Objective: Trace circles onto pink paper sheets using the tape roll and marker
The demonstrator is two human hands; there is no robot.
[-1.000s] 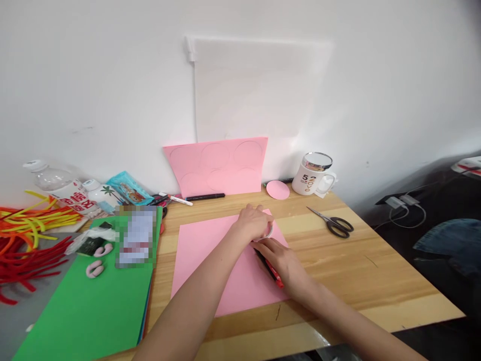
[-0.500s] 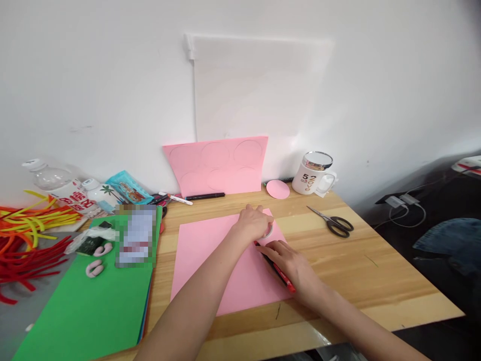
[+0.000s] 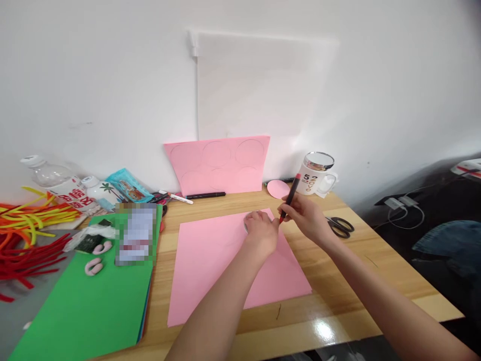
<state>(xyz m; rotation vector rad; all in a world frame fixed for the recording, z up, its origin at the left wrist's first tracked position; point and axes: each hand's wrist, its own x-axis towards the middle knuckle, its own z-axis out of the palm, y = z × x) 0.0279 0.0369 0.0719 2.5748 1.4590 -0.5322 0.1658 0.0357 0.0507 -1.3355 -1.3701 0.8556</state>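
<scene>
A pink sheet (image 3: 210, 271) lies flat on the wooden table. Near its back right part, my left hand (image 3: 261, 230) presses down on a round object (image 3: 246, 224), of which only a rim shows beneath the fingers. My right hand (image 3: 302, 213) grips a red and black pen (image 3: 290, 198), held nearly upright with its lower end beside my left fingers at the sheet's right edge. Behind, a pink sheet with drawn circles (image 3: 218, 163) leans against the wall. A pink paper disc (image 3: 278, 189) rests to its right.
Black-handled scissors (image 3: 341, 226) and a white mug (image 3: 313, 175) stand right of my hands. At left are green sheets (image 3: 90, 301), a phone (image 3: 136, 235), bottles (image 3: 56, 183) and coloured strips (image 3: 30, 250). A black pen (image 3: 206, 195) lies behind the pink sheet.
My right hand has moved up and to the right, and its pen now stands steeper, with the red end up. My left hand has turned and shifted slightly on the round object.
</scene>
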